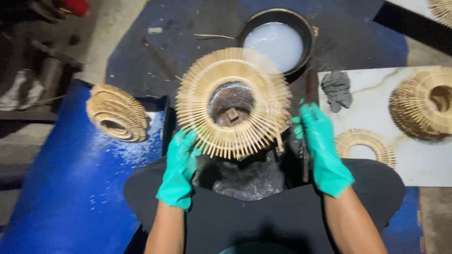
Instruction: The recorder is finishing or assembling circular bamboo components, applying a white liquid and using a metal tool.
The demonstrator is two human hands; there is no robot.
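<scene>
both green-gloved hands are on the stick ring, a round fan of pale wooden sticks sitting over a dark mould between the knees. it lies near flat, tilted a little toward the camera, its open centre facing up and the sticks pointing outward all round. left hand pinches the ring's lower left rim, fingers closed on the stick tips. right hand presses the lower right rim; whether it truly clamps, cannot tell. behind the ring, a black bowl of milky white liquid. on the blue sheet's upper left, a finished stick dome. right, on a white board, a grey lump.
</scene>
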